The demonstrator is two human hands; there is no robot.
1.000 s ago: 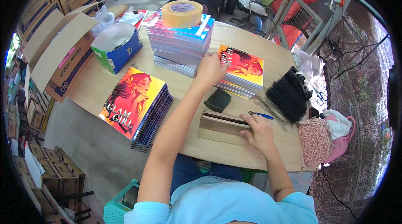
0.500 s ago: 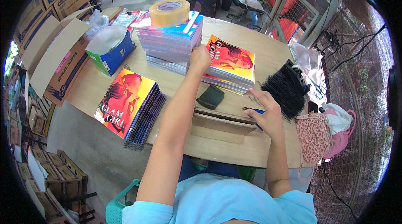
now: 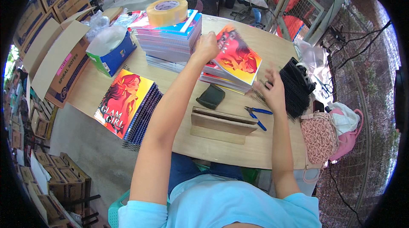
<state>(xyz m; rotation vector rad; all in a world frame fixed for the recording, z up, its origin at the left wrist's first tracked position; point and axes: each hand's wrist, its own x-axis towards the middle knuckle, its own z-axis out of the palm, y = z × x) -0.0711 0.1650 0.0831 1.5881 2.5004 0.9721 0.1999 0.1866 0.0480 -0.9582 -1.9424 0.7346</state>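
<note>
My left hand (image 3: 207, 48) is closed on the left edge of a red and yellow notebook (image 3: 242, 57). That notebook is tilted, its left side raised off a low stack of notebooks (image 3: 228, 81). Beside the stack's right side, my right hand (image 3: 272, 91) is empty, fingers apart and a little blurred, next to black spiral coils (image 3: 294, 94). Nearer me lie blue-handled cutting pliers (image 3: 260, 111), a slotted wooden holder (image 3: 223, 126) and a dark block (image 3: 211, 96). Finished-looking spiral notebooks (image 3: 128, 100) are piled to the left of my left arm.
A tall notebook stack (image 3: 168, 43) bears a roll of clear tape (image 3: 167, 13). A blue-green box (image 3: 113, 55) and an open carton (image 3: 66, 72) stand left. Scissors (image 3: 326, 90) and a pink patterned bag (image 3: 319, 138) are at the table's right edge.
My left hand has lifted the top notebook's left side from the low stack. My right hand has moved away from the pliers, up toward the stack and coils, leaving the pliers on the table.
</note>
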